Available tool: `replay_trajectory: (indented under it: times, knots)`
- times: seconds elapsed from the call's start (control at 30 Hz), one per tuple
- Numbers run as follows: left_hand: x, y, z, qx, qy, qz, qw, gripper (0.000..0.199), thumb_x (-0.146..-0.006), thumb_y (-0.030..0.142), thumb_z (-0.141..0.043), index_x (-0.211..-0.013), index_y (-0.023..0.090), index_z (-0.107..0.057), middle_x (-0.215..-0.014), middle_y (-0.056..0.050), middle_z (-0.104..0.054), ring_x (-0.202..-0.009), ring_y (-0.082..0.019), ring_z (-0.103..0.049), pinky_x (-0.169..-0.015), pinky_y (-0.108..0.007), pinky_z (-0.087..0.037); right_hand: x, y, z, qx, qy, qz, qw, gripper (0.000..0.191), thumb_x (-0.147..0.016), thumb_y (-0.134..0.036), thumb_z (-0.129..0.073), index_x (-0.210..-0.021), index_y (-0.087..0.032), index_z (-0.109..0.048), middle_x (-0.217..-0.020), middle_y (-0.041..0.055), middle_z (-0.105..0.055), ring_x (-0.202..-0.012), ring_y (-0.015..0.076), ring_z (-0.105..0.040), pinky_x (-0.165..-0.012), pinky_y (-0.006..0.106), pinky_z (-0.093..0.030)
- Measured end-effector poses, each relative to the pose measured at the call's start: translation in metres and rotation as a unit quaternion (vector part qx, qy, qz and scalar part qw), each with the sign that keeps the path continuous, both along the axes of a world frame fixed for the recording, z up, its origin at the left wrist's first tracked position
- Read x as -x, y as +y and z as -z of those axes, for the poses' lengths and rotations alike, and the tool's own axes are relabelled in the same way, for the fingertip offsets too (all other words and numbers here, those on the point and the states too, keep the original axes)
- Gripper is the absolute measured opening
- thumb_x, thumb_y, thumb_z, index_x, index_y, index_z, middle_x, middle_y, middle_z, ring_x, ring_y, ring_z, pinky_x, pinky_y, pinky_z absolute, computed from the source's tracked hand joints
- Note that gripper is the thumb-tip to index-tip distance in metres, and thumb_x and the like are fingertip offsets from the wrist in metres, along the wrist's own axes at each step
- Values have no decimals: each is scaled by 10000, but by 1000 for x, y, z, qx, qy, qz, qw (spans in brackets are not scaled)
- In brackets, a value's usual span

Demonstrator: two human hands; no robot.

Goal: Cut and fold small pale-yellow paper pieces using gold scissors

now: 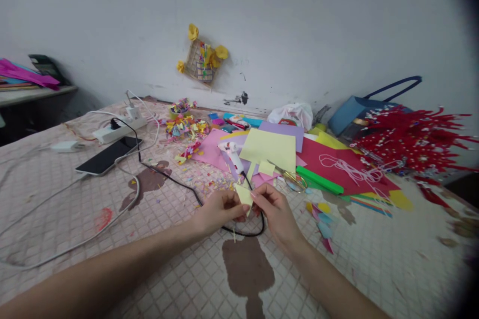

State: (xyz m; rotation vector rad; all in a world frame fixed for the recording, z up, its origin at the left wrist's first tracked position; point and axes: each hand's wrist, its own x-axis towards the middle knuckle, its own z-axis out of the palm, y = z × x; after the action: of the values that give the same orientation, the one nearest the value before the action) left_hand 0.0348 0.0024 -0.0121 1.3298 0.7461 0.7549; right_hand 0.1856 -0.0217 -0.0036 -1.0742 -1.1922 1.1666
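Note:
Between my two hands is a small pale yellow paper piece (244, 196), its upper corner pointing up. My left hand (222, 210) pinches its lower left part, and my right hand (272, 205) pinches its right edge. Just beyond them lies a white glue gun (232, 155), its black cord looping around under my hands. Gold-handled scissors (290, 177) rest beside a small pale yellow paper square (267, 168), behind my right hand. A large pale yellow sheet (270, 148) lies on the coloured papers.
At the left are a black phone (109, 155), a white power strip (119, 130) and looping cables. Paper scraps (187, 128) are heaped at the back. A green roll (319, 180), white string (355, 171) and red beaded decorations (415, 139) lie to the right.

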Motion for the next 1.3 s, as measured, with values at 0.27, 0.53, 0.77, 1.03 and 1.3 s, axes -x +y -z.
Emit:
replay_trajectory:
  times: [0.27,0.53,0.77,1.03,1.3]
  knots:
    - [1,-3,-1,-57,35,6,998,251,-711,343,-621,-647,121,-524,-611,-21,-569,-563,-106,-520,-536,-221,-402,-1,2,5,-2,13,0,1000,183,-761,-275,-600,-638,-165,-521,-544,-49,-466,-500,80,-420,-484,200,-337]
    - [4,0,-1,-122,61,-23,990,203,-661,282,-673,-648,124,-545,-626,-3,-565,-577,-92,-494,-556,-209,-389,0,3,4,-15,53,4,998,177,-772,-280,-588,-652,-173,-515,-551,-49,-464,-493,80,-426,-478,199,-350]
    - [9,11,-13,273,-23,81,958,540,-722,617,-459,-735,97,-606,-667,-71,-644,-559,-125,-588,-513,-224,-438,-12,0,-5,-257,-169,27,951,69,-817,-190,-529,-792,-209,-591,-776,19,-551,-692,137,-527,-606,264,-430]
    - [12,14,-18,158,-73,-7,985,232,-721,324,-635,-675,107,-567,-579,-18,-600,-509,-81,-529,-527,-195,-407,-10,0,-4,-209,-196,6,958,164,-843,-278,-495,-974,-207,-562,-923,59,-564,-749,153,-549,-603,261,-449]
    - [10,14,-13,18,21,-55,998,300,-751,395,-563,-642,118,-526,-540,21,-516,-494,-67,-449,-501,-199,-334,-3,0,2,4,-85,-101,991,287,-836,-393,-486,-666,-164,-520,-574,-21,-499,-486,88,-452,-446,204,-355]
